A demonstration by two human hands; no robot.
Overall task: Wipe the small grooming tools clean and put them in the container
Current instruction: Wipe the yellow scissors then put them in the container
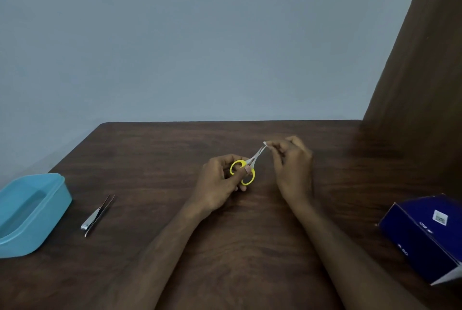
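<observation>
Dark blue box [422, 237] – small white print and sticker, too blurred to read

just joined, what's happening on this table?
A person is cleaning small scissors over a dark wooden table. The left hand grips the yellow handles, while the right hand pinches a small white wipe at the blade tips. Tweezers and a nail clipper lie untouched beside the open blue container, which looks empty. A dark blue box sits at the right edge.
</observation>
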